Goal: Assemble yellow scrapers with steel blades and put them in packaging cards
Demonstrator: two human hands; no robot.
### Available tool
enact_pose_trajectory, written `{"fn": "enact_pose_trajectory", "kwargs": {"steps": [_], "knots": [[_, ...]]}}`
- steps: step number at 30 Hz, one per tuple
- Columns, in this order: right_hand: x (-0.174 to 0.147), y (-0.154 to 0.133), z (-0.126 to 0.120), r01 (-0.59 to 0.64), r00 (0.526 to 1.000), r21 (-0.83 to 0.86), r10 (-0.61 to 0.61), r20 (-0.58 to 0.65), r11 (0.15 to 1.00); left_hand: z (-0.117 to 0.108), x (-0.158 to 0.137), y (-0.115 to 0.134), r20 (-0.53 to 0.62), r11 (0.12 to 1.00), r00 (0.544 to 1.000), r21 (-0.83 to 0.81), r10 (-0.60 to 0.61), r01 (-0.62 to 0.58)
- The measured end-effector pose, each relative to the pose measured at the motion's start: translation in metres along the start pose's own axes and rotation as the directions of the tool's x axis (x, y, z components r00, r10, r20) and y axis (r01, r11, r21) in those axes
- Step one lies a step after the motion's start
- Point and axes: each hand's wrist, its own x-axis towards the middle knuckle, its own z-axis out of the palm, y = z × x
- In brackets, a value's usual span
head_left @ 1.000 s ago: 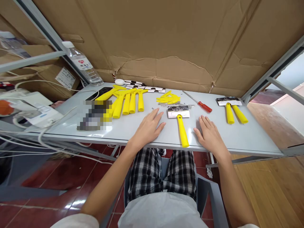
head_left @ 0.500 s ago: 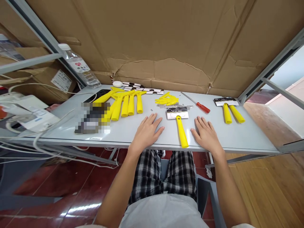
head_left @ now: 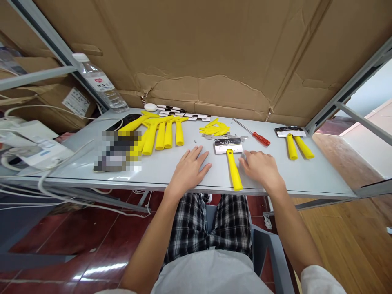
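A yellow-handled scraper (head_left: 234, 171) with a black and white card sleeve over its head lies on the table between my hands. My left hand (head_left: 190, 167) rests flat on the tabletop left of it, fingers stretched out and holding nothing. Close to the scraper's right side is my right hand (head_left: 261, 167), its fingers a little bent, thumb apart, nothing in its grasp. Behind the scraper are small yellow plastic pieces (head_left: 215, 128) and thin metal blades (head_left: 222, 137). A screwdriver (head_left: 260, 138) with a red handle lies beyond my right hand.
Several yellow handles (head_left: 161, 134) lie to the left, by a blurred-out object (head_left: 118, 151). Two sleeved scrapers (head_left: 292, 147) lie at the right. Folded cards (head_left: 183, 114) sit at the back. A bottle (head_left: 99, 83) leans at the back left, near white cables (head_left: 45, 179). Cardboard (head_left: 199, 49) walls the rear.
My right hand has moved left, up to the scraper, and its fingers now point left instead of forward. My left hand stays in place.
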Motion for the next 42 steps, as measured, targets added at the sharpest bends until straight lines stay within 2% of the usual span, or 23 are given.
{"fn": "enact_pose_trajectory", "kwargs": {"steps": [3, 6, 13, 23, 30, 32, 37, 42], "knots": [[0.005, -0.022, -0.014, 0.02, 0.999, 0.042, -0.018, -0.041, 0.999, 0.0, 0.0, 0.0, -0.008, 1.0, 1.0, -0.003, 0.005, -0.005], [0.013, -0.037, -0.014, 0.062, 0.997, 0.04, -0.06, -0.043, 0.997, 0.001, 0.0, 0.0, -0.015, 1.0, 1.0, -0.021, 0.004, -0.004], [0.03, -0.045, -0.003, 0.072, 0.997, 0.055, -0.07, -0.044, 0.996, 0.004, -0.001, -0.004, -0.029, 0.999, 1.0, -0.049, -0.005, 0.004], [0.041, -0.038, 0.002, 0.097, 0.995, 0.157, -0.09, -0.049, 0.983, 0.003, 0.0, -0.005, 0.004, 0.999, 1.0, -0.035, -0.009, 0.009], [0.041, -0.03, -0.007, 0.129, 0.979, 0.232, -0.087, -0.182, 0.964, 0.004, -0.001, -0.004, -0.029, 0.999, 1.0, -0.036, 0.006, -0.007], [0.044, -0.025, -0.01, 0.149, 0.977, 0.258, -0.102, -0.188, 0.955, 0.002, 0.0, -0.003, -0.016, 1.0, 1.0, -0.02, 0.005, -0.005], [0.048, -0.009, -0.015, 0.146, 0.98, 0.27, -0.102, -0.169, 0.952, -0.003, 0.001, 0.0, 0.05, 1.0, 0.999, 0.021, -0.012, 0.011], [0.047, 0.021, -0.026, 0.108, 0.977, 0.284, -0.05, -0.207, 0.953, -0.003, 0.001, -0.001, 0.038, 1.0, 0.999, 0.018, -0.011, 0.01]]}}
